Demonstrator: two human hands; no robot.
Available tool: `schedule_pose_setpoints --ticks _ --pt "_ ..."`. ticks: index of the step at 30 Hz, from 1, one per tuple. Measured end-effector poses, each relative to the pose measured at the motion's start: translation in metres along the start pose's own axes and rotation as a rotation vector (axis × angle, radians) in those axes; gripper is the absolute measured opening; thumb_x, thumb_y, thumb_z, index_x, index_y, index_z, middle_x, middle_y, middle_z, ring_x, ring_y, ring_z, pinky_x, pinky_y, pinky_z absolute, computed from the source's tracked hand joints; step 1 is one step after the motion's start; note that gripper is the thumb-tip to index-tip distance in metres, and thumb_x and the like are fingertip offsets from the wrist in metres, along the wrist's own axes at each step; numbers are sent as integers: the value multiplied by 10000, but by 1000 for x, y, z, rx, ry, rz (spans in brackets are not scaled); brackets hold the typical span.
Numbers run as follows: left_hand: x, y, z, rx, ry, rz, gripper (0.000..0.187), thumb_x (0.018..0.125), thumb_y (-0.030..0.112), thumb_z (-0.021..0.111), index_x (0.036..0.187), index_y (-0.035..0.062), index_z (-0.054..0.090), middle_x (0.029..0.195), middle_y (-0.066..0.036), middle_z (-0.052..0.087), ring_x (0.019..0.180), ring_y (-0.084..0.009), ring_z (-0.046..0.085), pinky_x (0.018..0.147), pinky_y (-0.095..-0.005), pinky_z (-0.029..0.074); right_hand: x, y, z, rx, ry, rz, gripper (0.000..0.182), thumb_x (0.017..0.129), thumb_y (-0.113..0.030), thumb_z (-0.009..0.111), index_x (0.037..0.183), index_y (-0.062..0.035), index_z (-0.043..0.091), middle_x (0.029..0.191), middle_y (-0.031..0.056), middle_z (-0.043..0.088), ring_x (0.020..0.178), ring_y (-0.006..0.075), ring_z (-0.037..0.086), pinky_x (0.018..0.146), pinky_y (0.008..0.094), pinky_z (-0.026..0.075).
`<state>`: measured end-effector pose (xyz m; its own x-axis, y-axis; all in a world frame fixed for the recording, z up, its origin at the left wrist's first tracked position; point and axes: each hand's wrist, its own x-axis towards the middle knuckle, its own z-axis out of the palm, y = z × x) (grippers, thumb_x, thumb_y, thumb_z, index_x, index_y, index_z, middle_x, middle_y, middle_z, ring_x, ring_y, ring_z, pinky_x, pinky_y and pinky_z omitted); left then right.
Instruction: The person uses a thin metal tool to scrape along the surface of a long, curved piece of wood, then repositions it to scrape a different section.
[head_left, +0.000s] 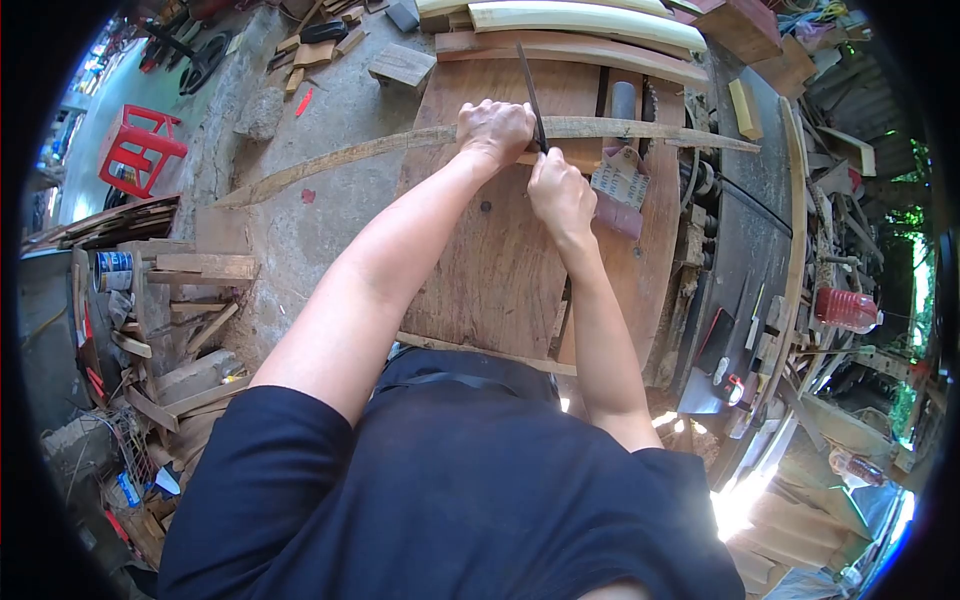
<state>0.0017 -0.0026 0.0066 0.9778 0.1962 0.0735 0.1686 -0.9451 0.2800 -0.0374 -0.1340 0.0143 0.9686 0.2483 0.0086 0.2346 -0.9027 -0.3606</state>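
A long, curved wooden strip (365, 150) lies crosswise over the wooden workbench (455, 270). My left hand (495, 130) is closed in a fist around the strip near its middle. Just to the right, my right hand (562, 195) grips the near end of a long, narrow dark tool (528, 80). Seen nearly edge-on, the tool crosses the strip beside my left knuckles and points away from me; I cannot tell whether it is a file or a saw. A printed-backed piece of sandpaper (622, 177) and a reddish-brown abrasive piece (618, 215) lie right of my right hand.
Pale curved boards (585, 18) are stacked at the bench's far end. A wood block (402, 66) stands on the concrete floor to the left, with a red plastic stool (142, 150) beyond. Scrap timber (205, 265) piles up at left. A red-capped bottle (848, 310) sits far right.
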Motion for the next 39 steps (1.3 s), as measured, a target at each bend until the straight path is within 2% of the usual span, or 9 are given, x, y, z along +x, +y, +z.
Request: schedule_pose_setpoints --ticks 4,6,12,18,23,28,30,36,39 --pt "2 -4 2 -31 56 -27 496 968 350 360 753 102 732 842 -133 720 841 -306 696 790 -453 495 -46 2 -22 -48 -115 28 300 985 -298 415 929 -46 569 771 233 685 723 411 684 656 520 543" --pt "0 -3 -2 -20 -14 -10 490 966 356 363 771 102 734 855 -129 721 858 -299 693 800 -458 488 -52 2 -25 -54 -180 63 302 985 -300 414 927 -48 569 777 235 686 723 412 684 655 520 543" --pt "1 -2 1 -28 12 -3 486 973 343 361 766 111 734 835 -125 720 851 -306 693 806 -467 481 4 -5 -6 -28 -25 9 319 982 -300 417 928 -32 582 783 240 686 751 421 684 689 510 546" --pt "1 -5 1 -12 -7 -13 487 978 351 352 790 121 738 856 -123 723 860 -309 698 797 -465 493 -51 3 -33 -67 -142 28 313 984 -289 418 902 -31 576 757 245 680 719 416 685 656 514 544" --pt "10 0 4 -13 22 -65 523 987 362 330 788 103 738 867 -128 724 853 -318 703 792 -464 503 -12 5 -15 -32 -66 52 313 967 -292 436 909 -33 600 787 238 687 764 419 684 703 503 545" --pt "7 2 -2 -6 26 -76 521 986 358 340 758 107 736 841 -128 721 853 -314 701 799 -462 501 -17 3 -25 -44 -79 8 317 972 -300 431 913 -39 599 807 245 688 778 411 688 717 508 543" --pt "1 -2 1 13 15 74 513 983 358 348 741 117 731 832 -125 720 849 -305 700 796 -461 502 -32 1 -34 -73 -137 30 317 975 -301 427 922 -41 601 804 240 690 775 413 688 713 512 542" --pt "8 1 6 0 80 93 497 981 358 360 747 117 727 840 -124 721 844 -311 701 766 -467 511 -4 1 -21 -83 -104 63 331 978 -303 421 934 -36 611 809 239 691 783 417 687 713 513 541" --pt "9 4 2 -26 -1 -58 498 976 384 367 790 111 739 871 -138 722 882 -311 697 779 -471 512 -1 -1 -11 -27 -26 54 322 975 -303 429 919 -42 608 791 250 684 776 417 687 704 503 547"
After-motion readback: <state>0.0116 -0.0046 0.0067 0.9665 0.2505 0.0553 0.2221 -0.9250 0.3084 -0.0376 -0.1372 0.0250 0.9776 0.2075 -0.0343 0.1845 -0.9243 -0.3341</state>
